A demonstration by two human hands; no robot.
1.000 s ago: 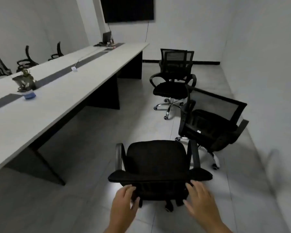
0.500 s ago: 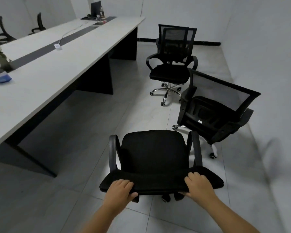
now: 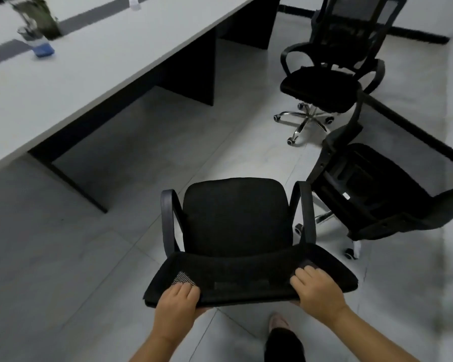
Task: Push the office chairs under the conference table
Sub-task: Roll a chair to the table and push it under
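Observation:
A black office chair (image 3: pixel 236 218) with mesh back and grey armrests stands right in front of me, its seat facing away. My left hand (image 3: pixel 178 299) grips the left end of its backrest top and my right hand (image 3: pixel 314 288) grips the right end. The long grey-white conference table (image 3: pixel 94 61) runs along the left, its edge about a chair's width from the seat. A second black chair (image 3: pixel 372 194) leans tilted at the right, close to the held one. A third chair (image 3: pixel 330 74) stands upright farther back.
Dark table legs (image 3: pixel 191 77) drop to the tiled floor, with an open gap between them. A potted plant in a blue holder (image 3: pixel 37 30) sits on the table top. A white wall closes the right side. My foot (image 3: pixel 277 322) shows below the chair.
Both hands went from hovering behind the backrest to gripping its top edge. The view has tilted down and closer, and the chair sits nearer the table gap.

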